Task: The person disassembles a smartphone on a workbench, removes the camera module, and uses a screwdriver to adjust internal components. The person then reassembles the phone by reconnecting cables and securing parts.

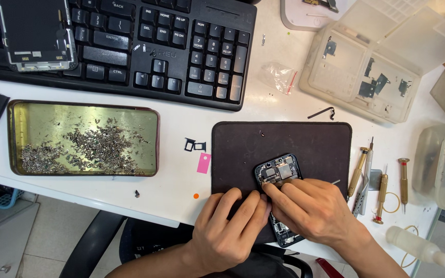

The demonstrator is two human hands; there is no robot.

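An opened black phone (278, 171) lies face down on a dark work mat (284, 141), its circuit boards and camera module exposed. My left hand (230, 224) rests on the mat's near edge and presses against the phone's left side. My right hand (312, 206) covers the phone's middle, fingertips pinched on a small part by the camera module. The lower end of the phone (284, 236) sticks out below my hands, past the table's edge. Whether a tool is in my right hand is hidden.
A metal tin (14, 135) holding several tiny screws sits at left. A black keyboard (181, 46) with another phone (36, 33) on it lies behind. Small screwdrivers (382, 193) lie right of the mat, beside clear plastic boxes (359, 69). A card tray (194, 145) and pink tab (204, 162) lie nearby.
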